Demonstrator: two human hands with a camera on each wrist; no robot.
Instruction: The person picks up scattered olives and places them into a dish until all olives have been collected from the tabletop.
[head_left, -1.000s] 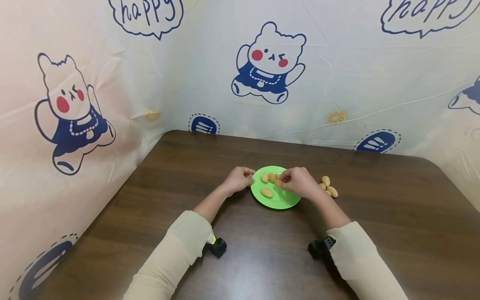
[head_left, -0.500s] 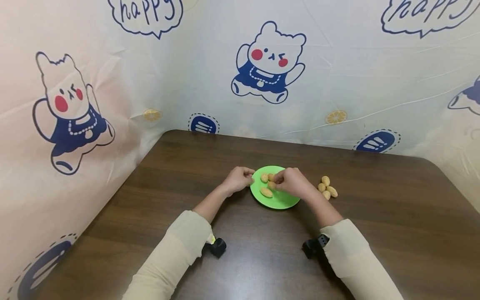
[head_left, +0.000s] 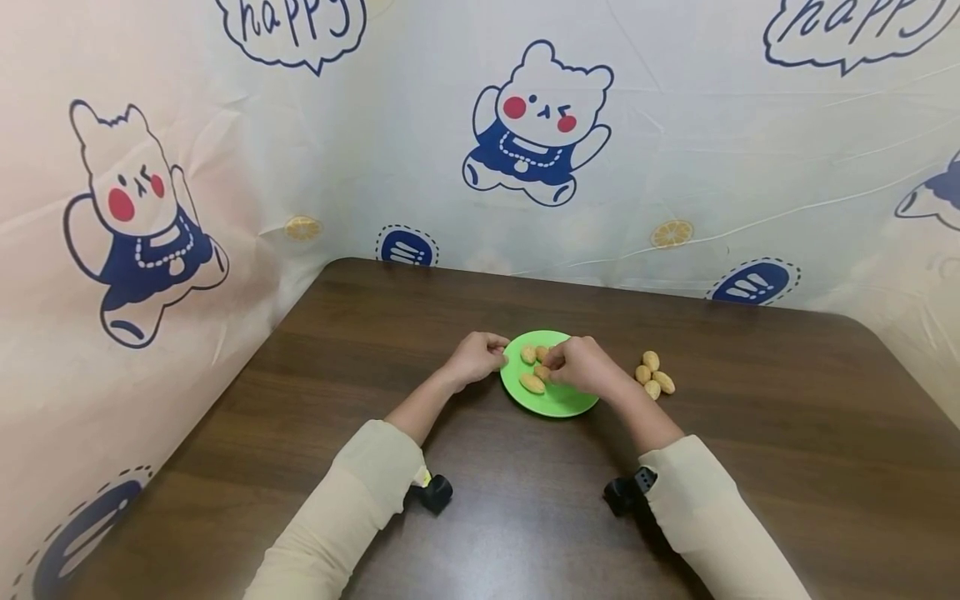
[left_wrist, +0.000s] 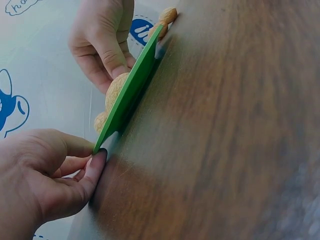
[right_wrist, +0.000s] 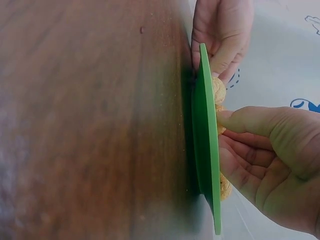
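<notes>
Green plate with tan peanuts on it and beside it.
The round, shallow green plate (head_left: 555,406) lies face up, its left rim pinched by the left hand (head_left: 474,360). On its left half lie two plump peanuts (head_left: 528,354) towards the far rim and a longer peanut (head_left: 532,384) nearer the front; another peanut (head_left: 541,372), near the plate's middle, is pinched by the right hand (head_left: 583,364), which hides part of the plate. Just right of the plate, four ridged, unopened peanuts (head_left: 663,382) sit bunched together.

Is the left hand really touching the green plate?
Touching. The left wrist view shows it: the left hand pinches the green plate by its rim, with no gap between them.
</notes>
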